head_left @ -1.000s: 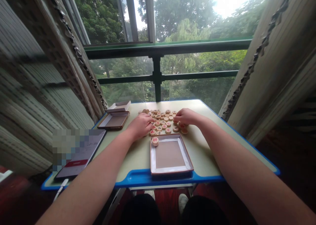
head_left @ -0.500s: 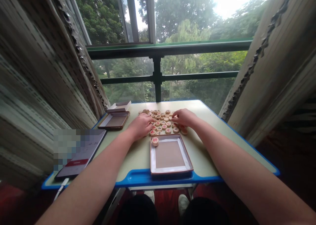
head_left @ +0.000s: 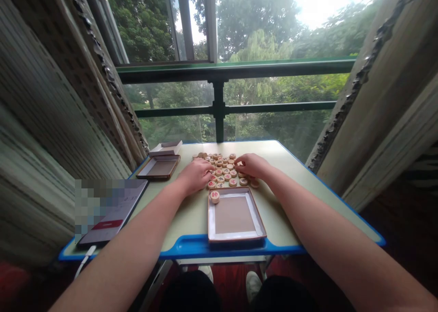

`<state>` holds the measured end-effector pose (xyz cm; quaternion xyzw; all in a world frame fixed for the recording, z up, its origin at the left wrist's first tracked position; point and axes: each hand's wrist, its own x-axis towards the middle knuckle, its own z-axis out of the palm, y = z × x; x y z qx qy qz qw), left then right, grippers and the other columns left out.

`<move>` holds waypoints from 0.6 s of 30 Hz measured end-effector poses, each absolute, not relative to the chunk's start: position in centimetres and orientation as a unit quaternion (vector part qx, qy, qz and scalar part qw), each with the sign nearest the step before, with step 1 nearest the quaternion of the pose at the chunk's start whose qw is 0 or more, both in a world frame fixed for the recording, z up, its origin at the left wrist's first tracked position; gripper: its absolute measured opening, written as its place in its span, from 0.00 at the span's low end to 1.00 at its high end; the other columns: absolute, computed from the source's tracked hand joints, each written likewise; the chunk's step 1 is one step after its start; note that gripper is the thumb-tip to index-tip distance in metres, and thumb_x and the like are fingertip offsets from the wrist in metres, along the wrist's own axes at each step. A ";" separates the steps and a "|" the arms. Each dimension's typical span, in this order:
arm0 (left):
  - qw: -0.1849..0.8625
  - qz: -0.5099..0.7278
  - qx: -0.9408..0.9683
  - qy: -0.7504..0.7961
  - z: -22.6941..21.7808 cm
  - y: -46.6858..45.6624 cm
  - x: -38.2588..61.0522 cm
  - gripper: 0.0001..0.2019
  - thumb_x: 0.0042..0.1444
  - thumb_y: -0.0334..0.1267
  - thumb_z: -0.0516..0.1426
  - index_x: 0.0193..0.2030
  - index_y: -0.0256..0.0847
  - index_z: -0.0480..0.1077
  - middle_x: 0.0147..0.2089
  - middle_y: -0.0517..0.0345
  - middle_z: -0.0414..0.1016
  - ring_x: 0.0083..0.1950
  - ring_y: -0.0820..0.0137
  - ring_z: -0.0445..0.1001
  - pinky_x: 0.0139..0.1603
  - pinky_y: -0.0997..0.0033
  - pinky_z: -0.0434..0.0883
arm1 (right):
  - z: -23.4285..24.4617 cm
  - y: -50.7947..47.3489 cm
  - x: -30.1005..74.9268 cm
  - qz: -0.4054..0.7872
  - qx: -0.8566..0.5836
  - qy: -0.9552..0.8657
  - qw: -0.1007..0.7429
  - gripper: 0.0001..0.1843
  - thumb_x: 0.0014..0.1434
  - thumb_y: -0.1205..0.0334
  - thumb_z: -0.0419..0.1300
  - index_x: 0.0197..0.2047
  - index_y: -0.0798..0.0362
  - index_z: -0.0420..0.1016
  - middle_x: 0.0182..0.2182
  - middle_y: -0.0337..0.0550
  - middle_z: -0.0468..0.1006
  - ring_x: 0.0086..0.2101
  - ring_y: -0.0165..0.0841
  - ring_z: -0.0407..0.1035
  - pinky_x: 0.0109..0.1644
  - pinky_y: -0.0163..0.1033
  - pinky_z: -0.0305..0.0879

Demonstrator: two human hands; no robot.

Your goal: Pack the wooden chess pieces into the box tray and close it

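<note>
A cluster of round wooden Chinese chess pieces [head_left: 227,177] with red and black characters lies on the pale tabletop [head_left: 287,202]. At the cluster's left edge, my left hand [head_left: 196,172] touches the pieces, its fingers reaching over them and loosely bent. My right hand [head_left: 253,165] is at the right edge, with its fingers curved around a piece that shows between thumb and fingertips. More pieces are partly covered under both hands. In front of the cluster stands a shallow open box [head_left: 236,239]; one red-marked piece [head_left: 215,196] sits in its far left corner.
To the left are another shallow box [head_left: 159,168], a pale box part [head_left: 166,148] behind it, and a tablet [head_left: 112,216] with a white cable [head_left: 84,261]. Blue edging [head_left: 191,246] borders the table. A green railing [head_left: 273,68] and window stand behind, between curtains [head_left: 372,120].
Both hands stay at the cluster's sides. The right hand has shifted slightly to the left over the pieces. The piece in the box has not moved.
</note>
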<state>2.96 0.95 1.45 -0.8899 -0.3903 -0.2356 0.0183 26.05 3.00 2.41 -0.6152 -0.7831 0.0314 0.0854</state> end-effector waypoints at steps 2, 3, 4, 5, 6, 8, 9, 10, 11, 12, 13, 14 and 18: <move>0.019 -0.236 -0.889 -0.391 1.4 1.0 3.0 0.14 0.50 0.32 0.51 0.39 0.39 0.76 0.40 0.51 0.76 0.45 0.63 0.70 0.50 0.62 0.68 | 2.4 2.9 25.9 0.031 -0.615 -0.784 0.086 0.15 0.54 0.51 0.55 0.41 0.47 0.77 0.30 0.39 0.78 0.25 0.27 0.67 0.26 0.30 0.54; 0.019 -0.235 -0.889 -0.393 1.5 0.9 3.0 0.14 0.50 0.32 0.51 0.39 0.39 0.76 0.40 0.52 0.76 0.46 0.63 0.70 0.51 0.62 0.68 | 2.4 2.8 25.9 0.044 -0.615 -0.782 0.089 0.16 0.55 0.52 0.54 0.40 0.48 0.77 0.28 0.39 0.78 0.23 0.26 0.66 0.26 0.30 0.54; 0.020 -0.234 -0.888 -0.395 1.5 0.9 3.0 0.13 0.50 0.32 0.51 0.39 0.39 0.75 0.41 0.52 0.75 0.46 0.64 0.70 0.51 0.63 0.68 | 2.5 2.8 25.9 0.067 -0.617 -0.779 0.091 0.16 0.56 0.52 0.52 0.39 0.50 0.77 0.27 0.39 0.78 0.21 0.25 0.66 0.25 0.30 0.55; 0.020 -0.233 -0.888 -0.396 1.5 0.9 3.0 0.13 0.50 0.32 0.51 0.39 0.39 0.75 0.41 0.52 0.75 0.46 0.64 0.70 0.51 0.63 0.68 | 2.5 2.7 26.0 0.093 -0.620 -0.774 0.093 0.17 0.58 0.53 0.50 0.39 0.51 0.77 0.26 0.40 0.78 0.19 0.24 0.65 0.25 0.30 0.55; 0.019 -0.232 -0.888 -0.397 1.5 0.9 3.0 0.13 0.50 0.32 0.51 0.39 0.39 0.75 0.41 0.52 0.75 0.46 0.63 0.70 0.51 0.62 0.68 | 2.6 2.6 26.0 0.118 -0.623 -0.768 0.095 0.18 0.59 0.53 0.49 0.38 0.52 0.77 0.26 0.40 0.78 0.18 0.24 0.65 0.24 0.30 0.56; 0.018 -0.234 -0.888 -0.396 1.6 0.8 3.0 0.13 0.50 0.32 0.51 0.39 0.39 0.75 0.41 0.51 0.75 0.46 0.63 0.70 0.50 0.62 0.68 | 2.7 2.4 26.1 0.148 -0.629 -0.757 0.098 0.19 0.60 0.54 0.47 0.38 0.54 0.77 0.26 0.40 0.78 0.17 0.23 0.64 0.23 0.29 0.56; 0.018 -0.234 -0.888 -0.395 1.6 0.8 3.0 0.13 0.51 0.32 0.51 0.39 0.39 0.75 0.41 0.51 0.75 0.46 0.63 0.70 0.50 0.62 0.68 | 2.8 2.3 26.2 0.153 -0.631 -0.754 0.100 0.19 0.60 0.55 0.47 0.38 0.54 0.77 0.26 0.41 0.78 0.17 0.23 0.64 0.23 0.29 0.57; 0.018 -0.234 -0.889 -0.393 1.5 0.8 3.0 0.13 0.51 0.32 0.51 0.39 0.39 0.75 0.41 0.51 0.75 0.46 0.63 0.70 0.50 0.62 0.68 | 2.8 2.3 26.2 0.156 -0.632 -0.753 0.101 0.19 0.60 0.55 0.47 0.38 0.53 0.77 0.26 0.41 0.78 0.17 0.23 0.64 0.23 0.29 0.57; 0.019 -0.233 -0.891 -0.391 1.5 0.8 3.0 0.13 0.51 0.32 0.51 0.39 0.39 0.75 0.41 0.51 0.75 0.45 0.63 0.70 0.50 0.62 0.68 | 2.8 2.2 26.2 0.158 -0.633 -0.751 0.102 0.18 0.59 0.56 0.47 0.38 0.53 0.77 0.27 0.40 0.78 0.17 0.23 0.64 0.23 0.29 0.57; 0.019 -0.230 -0.892 -0.389 1.5 0.9 3.0 0.13 0.51 0.32 0.51 0.39 0.39 0.75 0.41 0.51 0.75 0.45 0.63 0.70 0.50 0.62 0.68 | 2.8 2.2 26.2 0.161 -0.635 -0.748 0.103 0.17 0.59 0.57 0.48 0.38 0.53 0.76 0.27 0.40 0.78 0.16 0.23 0.64 0.23 0.29 0.57; 0.020 -0.228 -0.893 -0.388 1.4 0.9 3.0 0.13 0.51 0.32 0.51 0.39 0.39 0.75 0.40 0.51 0.75 0.45 0.63 0.70 0.49 0.62 0.68 | 2.7 2.2 26.2 0.164 -0.638 -0.745 0.104 0.16 0.58 0.57 0.49 0.39 0.53 0.76 0.27 0.40 0.78 0.16 0.24 0.64 0.23 0.29 0.57; 0.020 -0.227 -0.893 -0.389 1.4 0.9 3.0 0.13 0.51 0.33 0.51 0.39 0.39 0.75 0.40 0.51 0.75 0.45 0.62 0.70 0.49 0.62 0.68 | 2.6 2.2 26.1 0.164 -0.641 -0.743 0.106 0.16 0.58 0.58 0.49 0.41 0.52 0.76 0.27 0.40 0.78 0.16 0.24 0.64 0.23 0.30 0.57; 0.020 -0.228 -0.893 -0.387 1.4 1.0 3.0 0.13 0.51 0.32 0.51 0.39 0.38 0.75 0.40 0.50 0.75 0.45 0.62 0.70 0.49 0.61 0.68 | 2.2 2.5 25.6 0.122 -0.621 -0.762 0.140 0.17 0.57 0.56 0.50 0.44 0.50 0.75 0.31 0.41 0.78 0.20 0.26 0.66 0.25 0.31 0.57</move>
